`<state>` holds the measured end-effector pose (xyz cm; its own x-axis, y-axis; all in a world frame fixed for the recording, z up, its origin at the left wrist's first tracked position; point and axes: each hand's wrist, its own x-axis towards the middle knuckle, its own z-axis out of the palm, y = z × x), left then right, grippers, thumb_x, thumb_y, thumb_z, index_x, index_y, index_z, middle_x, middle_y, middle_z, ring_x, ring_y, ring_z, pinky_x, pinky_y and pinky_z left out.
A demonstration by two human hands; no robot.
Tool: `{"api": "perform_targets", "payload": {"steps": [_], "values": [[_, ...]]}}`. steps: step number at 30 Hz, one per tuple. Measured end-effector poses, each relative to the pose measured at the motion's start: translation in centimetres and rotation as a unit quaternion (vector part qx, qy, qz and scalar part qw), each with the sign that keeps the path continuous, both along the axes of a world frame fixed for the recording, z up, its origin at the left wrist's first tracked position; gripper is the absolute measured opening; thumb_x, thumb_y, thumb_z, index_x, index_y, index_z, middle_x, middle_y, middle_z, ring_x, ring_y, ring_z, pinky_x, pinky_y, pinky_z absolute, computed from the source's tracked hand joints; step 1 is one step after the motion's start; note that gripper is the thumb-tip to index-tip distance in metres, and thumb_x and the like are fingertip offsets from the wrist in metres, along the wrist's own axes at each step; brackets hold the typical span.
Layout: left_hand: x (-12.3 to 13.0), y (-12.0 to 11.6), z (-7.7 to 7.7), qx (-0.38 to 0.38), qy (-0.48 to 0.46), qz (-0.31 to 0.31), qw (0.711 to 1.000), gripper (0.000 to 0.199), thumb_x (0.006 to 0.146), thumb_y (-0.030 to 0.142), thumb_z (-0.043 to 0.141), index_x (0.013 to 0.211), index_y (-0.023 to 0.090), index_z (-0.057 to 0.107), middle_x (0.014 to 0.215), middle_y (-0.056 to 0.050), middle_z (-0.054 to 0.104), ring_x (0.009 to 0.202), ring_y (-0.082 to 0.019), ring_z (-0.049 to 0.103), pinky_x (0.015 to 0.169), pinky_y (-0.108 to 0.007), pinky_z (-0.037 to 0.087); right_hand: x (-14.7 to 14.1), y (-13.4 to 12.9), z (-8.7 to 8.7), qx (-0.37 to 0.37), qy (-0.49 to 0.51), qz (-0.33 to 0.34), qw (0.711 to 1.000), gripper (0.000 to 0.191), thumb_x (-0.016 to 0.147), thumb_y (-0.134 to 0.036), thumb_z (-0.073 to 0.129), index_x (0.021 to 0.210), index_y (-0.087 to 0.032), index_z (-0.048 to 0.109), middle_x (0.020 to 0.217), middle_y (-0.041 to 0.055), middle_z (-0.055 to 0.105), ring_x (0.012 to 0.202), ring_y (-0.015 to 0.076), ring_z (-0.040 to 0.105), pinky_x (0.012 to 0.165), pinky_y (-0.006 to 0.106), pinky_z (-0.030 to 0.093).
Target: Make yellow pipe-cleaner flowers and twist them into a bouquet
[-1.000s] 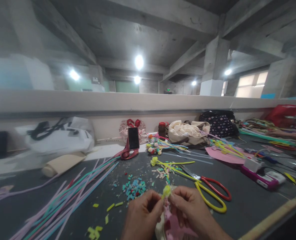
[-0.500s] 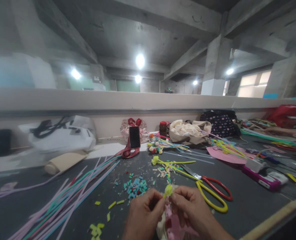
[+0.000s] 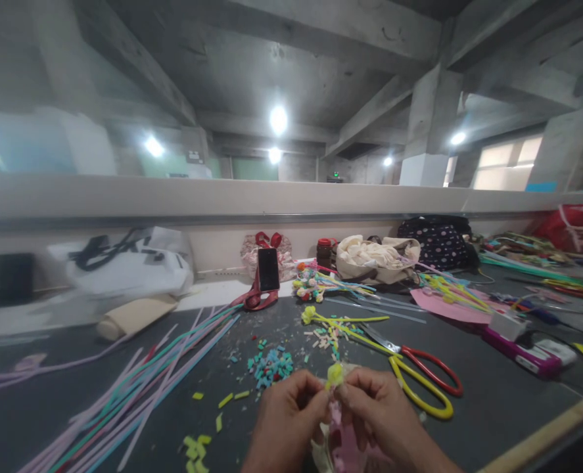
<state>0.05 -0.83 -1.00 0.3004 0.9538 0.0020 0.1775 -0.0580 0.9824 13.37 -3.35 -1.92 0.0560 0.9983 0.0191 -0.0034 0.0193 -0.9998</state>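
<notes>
1. okay, far left, a white bag [image 3: 138, 272] slumps against the low wall [image 3: 222, 197], with a beige roll [image 3: 136, 316] lying just in front of it.
2. next along, long pastel strips [image 3: 158, 368] fan across the dark table [image 3: 173, 341], and lime scraps [image 3: 192, 450] lie near their right side.
3. moving right, a heap of blue and teal bits [image 3: 271, 368] sits just beyond my left hand [image 3: 288, 420], and behind that a phone [image 3: 268, 270] stands upright against a floral bag [image 3: 248, 248].
4. my left hand is nearly closed, fingers curled, thumb and forefinger pinching the yellow puff [image 3: 335, 374] from its left side.
5. the puff sits right between both sets of fingertips, above some pink material [image 3: 348, 437]; beyond it lie another yellow flower [image 3: 309, 315] on its stem and a bunch of colourful flowers [image 3: 313, 284].
6. my right hand [image 3: 390, 417] is nearly closed too, its thumb and bent fingers gripping the puff from the right.
7. and beside that hand, scissors [image 3: 426, 394] with one red and one yellow handle, then a pink sheet [image 3: 443, 307] and a purple device [image 3: 518, 351] farther right.
</notes>
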Motion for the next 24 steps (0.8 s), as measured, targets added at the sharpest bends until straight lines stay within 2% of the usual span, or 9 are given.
{"api": "perform_targets", "payload": {"steps": [5,8,11,14,16,18,20,24], "values": [[0.0,0.2,-0.2,-0.071,-0.039,-0.018,0.997,0.024,0.062,0.039,0.058,0.057,0.016,0.051,0.044,0.002,0.057,0.033,-0.009,0.046,0.034,-0.018,0.032,0.1,0.0,-0.5,0.026,-0.035,0.008,0.999,0.036,0.069,-0.045,0.059,0.052,-0.013,0.058,0.040,-0.0032,0.051,0.033,0.0060,0.041,0.034,0.017,0.028],[-0.2,0.4,0.0,-0.130,-0.095,-0.034,0.986,0.026,0.062,0.041,0.059,0.059,0.017,0.050,0.043,0.003,0.056,0.031,-0.008,0.044,0.032,-0.017,0.028,0.2,-0.1,-1.1,0.018,-0.012,0.038,0.999,0.036,0.069,-0.047,0.059,0.058,-0.013,0.060,0.046,-0.0015,0.055,0.039,0.0086,0.048,0.039,0.019,0.034],[-0.7,0.7,0.3,-0.158,-0.161,-0.052,0.973,0.024,0.063,0.038,0.062,0.060,0.016,0.052,0.049,0.001,0.059,0.036,-0.007,0.046,0.034,-0.016,0.029,0.4,-0.1,-1.7,0.014,0.017,0.059,0.998,0.035,0.068,-0.048,0.059,0.063,-0.014,0.061,0.048,-0.0014,0.056,0.044,0.0112,0.052,0.043,0.021,0.037],[-1.2,1.0,0.3,-0.184,-0.225,-0.051,0.955,0.024,0.062,0.036,0.066,0.061,0.014,0.056,0.056,0.001,0.059,0.043,-0.006,0.047,0.039,-0.015,0.030,0.6,0.0,-1.8,0.023,0.032,0.057,0.998,0.032,0.067,-0.045,0.062,0.059,-0.014,0.059,0.047,-0.0021,0.055,0.044,0.0108,0.052,0.044,0.021,0.038],[-1.3,1.1,0.2,-0.212,-0.260,-0.034,0.941,0.022,0.060,0.034,0.068,0.064,0.014,0.060,0.061,0.001,0.059,0.048,-0.006,0.048,0.043,-0.016,0.034,0.5,0.0,-1.5,0.004,0.053,0.057,0.997,0.032,0.066,-0.044,0.063,0.056,-0.015,0.056,0.045,-0.0029,0.054,0.040,0.0090,0.050,0.041,0.020,0.037],[-1.2,1.0,0.0,-0.229,-0.291,-0.013,0.929,0.023,0.057,0.033,0.071,0.067,0.013,0.064,0.070,-0.001,0.062,0.057,-0.008,0.053,0.051,-0.018,0.039,0.1,0.0,-1.1,-0.026,0.090,0.072,0.993,0.031,0.067,-0.044,0.063,0.061,-0.015,0.056,0.046,-0.0038,0.054,0.036,0.0072,0.047,0.038,0.018,0.035],[-1.0,0.7,-0.2,-0.238,-0.317,-0.018,0.918,0.027,0.056,0.033,0.072,0.072,0.013,0.066,0.072,-0.003,0.062,0.061,-0.010,0.054,0.056,-0.020,0.041,-0.7,0.0,-0.8,-0.044,0.113,0.107,0.987,0.032,0.066,-0.047,0.063,0.067,-0.015,0.058,0.050,-0.0038,0.055,0.033,0.0047,0.045,0.036,0.017,0.034],[-0.7,0.3,-0.4,-0.260,-0.325,-0.071,0.907,0.035,0.056,0.036,0.072,0.079,0.012,0.067,0.062,-0.003,0.061,0.049,-0.010,0.051,0.045,-0.020,0.035,-2.2,0.3,-0.7,-0.029,0.104,0.169,0.980,0.043,0.062,-0.055,0.062,0.065,-0.013,0.057,0.050,-0.0039,0.053,0.028,-0.0002,0.036,0.030,0.013,0.023]]}}
